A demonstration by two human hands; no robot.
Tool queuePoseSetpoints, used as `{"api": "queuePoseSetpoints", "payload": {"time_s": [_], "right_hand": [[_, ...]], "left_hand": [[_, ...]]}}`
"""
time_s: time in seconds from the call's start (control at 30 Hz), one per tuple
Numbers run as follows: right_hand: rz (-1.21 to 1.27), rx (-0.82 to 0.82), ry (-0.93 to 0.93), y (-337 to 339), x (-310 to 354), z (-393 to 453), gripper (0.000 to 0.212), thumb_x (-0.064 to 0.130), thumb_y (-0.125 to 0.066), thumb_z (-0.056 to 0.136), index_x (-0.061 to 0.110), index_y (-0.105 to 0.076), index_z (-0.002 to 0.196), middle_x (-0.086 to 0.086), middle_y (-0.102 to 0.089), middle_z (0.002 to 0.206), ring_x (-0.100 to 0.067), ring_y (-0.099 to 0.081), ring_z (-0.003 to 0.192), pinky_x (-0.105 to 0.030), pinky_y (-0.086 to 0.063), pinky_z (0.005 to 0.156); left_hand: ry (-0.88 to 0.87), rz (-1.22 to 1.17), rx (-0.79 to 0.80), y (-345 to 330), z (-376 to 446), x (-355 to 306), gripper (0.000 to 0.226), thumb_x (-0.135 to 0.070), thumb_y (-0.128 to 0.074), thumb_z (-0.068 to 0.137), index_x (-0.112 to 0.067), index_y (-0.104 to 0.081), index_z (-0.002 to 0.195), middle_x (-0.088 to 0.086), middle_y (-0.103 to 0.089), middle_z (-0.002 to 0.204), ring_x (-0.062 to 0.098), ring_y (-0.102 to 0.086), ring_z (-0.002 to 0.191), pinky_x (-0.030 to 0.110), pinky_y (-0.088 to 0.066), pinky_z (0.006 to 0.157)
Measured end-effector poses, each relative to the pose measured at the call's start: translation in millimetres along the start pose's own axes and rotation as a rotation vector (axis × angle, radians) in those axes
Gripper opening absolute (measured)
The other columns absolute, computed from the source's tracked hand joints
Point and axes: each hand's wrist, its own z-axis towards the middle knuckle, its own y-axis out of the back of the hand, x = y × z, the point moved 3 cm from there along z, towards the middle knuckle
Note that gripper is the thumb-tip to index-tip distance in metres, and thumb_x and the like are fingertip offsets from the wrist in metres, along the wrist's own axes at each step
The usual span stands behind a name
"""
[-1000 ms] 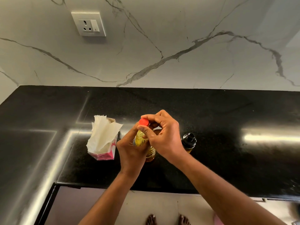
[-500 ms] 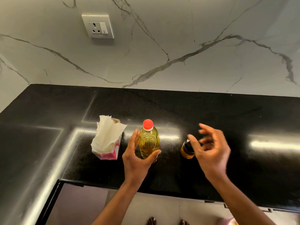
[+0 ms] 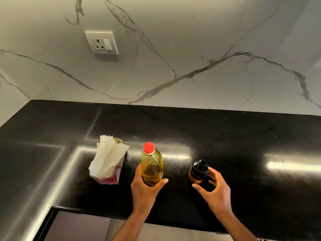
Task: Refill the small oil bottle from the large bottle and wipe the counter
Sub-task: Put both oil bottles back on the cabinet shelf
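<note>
The large oil bottle, clear with yellow oil and a red cap on, stands upright on the black counter. My left hand wraps its lower part from the near side. To its right stands the small oil bottle, amber with a black cap. My right hand is curled around the small bottle's near and right side, fingers apart; thumb and fingertips are at the bottle but a firm grip does not show.
A pink tissue box with white tissues sticking out stands left of the large bottle. A marble wall with a socket rises behind the counter. The counter's front edge runs just under my wrists.
A second ago my right hand was on the red cap of the large bottle. It then moved right to the small bottle. My left hand kept its hold on the large bottle.
</note>
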Motion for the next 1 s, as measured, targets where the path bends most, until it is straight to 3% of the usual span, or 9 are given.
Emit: {"api": "queuePoseSetpoints", "payload": {"time_s": [0.2, 0.33, 0.47, 0.73, 0.83, 1.0], "right_hand": [[0.027, 0.032, 0.0, -11, 0, 5, 0.085, 0.026, -0.1, 0.065, 0.026, -0.058, 0.139, 0.01, -0.068, 0.127, -0.01, -0.064, 0.118, -0.032, -0.05, 0.108], [0.032, 0.031, 0.025, -15, 3, 11, 0.083, 0.026, -0.101, 0.061, 0.027, -0.062, 0.134, 0.015, -0.069, 0.121, -0.002, -0.064, 0.115, -0.016, -0.045, 0.1], [0.042, 0.009, 0.042, -17, 6, 14, 0.076, 0.025, -0.1, 0.063, 0.032, -0.063, 0.128, 0.019, -0.07, 0.117, 0.003, -0.064, 0.113, -0.013, -0.044, 0.098], [0.035, -0.003, 0.064, -14, 14, 17, 0.07, 0.013, -0.1, 0.063, 0.039, -0.063, 0.116, 0.019, -0.074, 0.102, 0.014, -0.064, 0.104, 0.002, -0.043, 0.088], [0.015, 0.005, 0.105, -12, 15, 17, 0.069, 0.015, -0.1, 0.062, 0.045, -0.063, 0.112, 0.02, -0.074, 0.1, 0.009, -0.066, 0.104, -0.004, -0.047, 0.088], [0.01, -0.001, 0.162, -3, 21, 15, 0.066, 0.018, -0.101, 0.061, 0.039, -0.068, 0.114, 0.021, -0.075, 0.101, 0.001, -0.07, 0.099, -0.018, -0.052, 0.092]], "left_hand": [[0.005, 0.024, -0.003, -5, 5, 5, 0.078, -0.045, -0.101, 0.058, -0.037, -0.057, 0.122, -0.012, -0.072, 0.109, 0.005, -0.07, 0.103, 0.015, -0.056, 0.088], [-0.012, 0.026, 0.021, -7, 9, 5, 0.081, -0.048, -0.101, 0.057, -0.039, -0.057, 0.125, -0.012, -0.072, 0.112, 0.005, -0.071, 0.105, 0.02, -0.058, 0.091], [-0.017, 0.027, 0.028, -11, 11, 3, 0.081, -0.049, -0.102, 0.056, -0.044, -0.055, 0.122, -0.012, -0.072, 0.112, 0.005, -0.071, 0.106, 0.018, -0.057, 0.091], [-0.027, 0.034, 0.029, -12, 10, 0, 0.077, -0.035, -0.104, 0.059, -0.037, -0.06, 0.122, -0.011, -0.074, 0.108, 0.002, -0.072, 0.101, 0.014, -0.059, 0.086], [-0.022, 0.039, 0.023, -10, 6, -2, 0.074, -0.032, -0.104, 0.058, -0.034, -0.063, 0.119, -0.009, -0.076, 0.104, 0.001, -0.072, 0.099, 0.011, -0.057, 0.082], [-0.026, 0.033, -0.003, -3, 1, -18, 0.068, -0.026, -0.104, 0.059, -0.029, -0.067, 0.116, -0.007, -0.078, 0.098, 0.002, -0.074, 0.093, 0.009, -0.056, 0.078]]}}
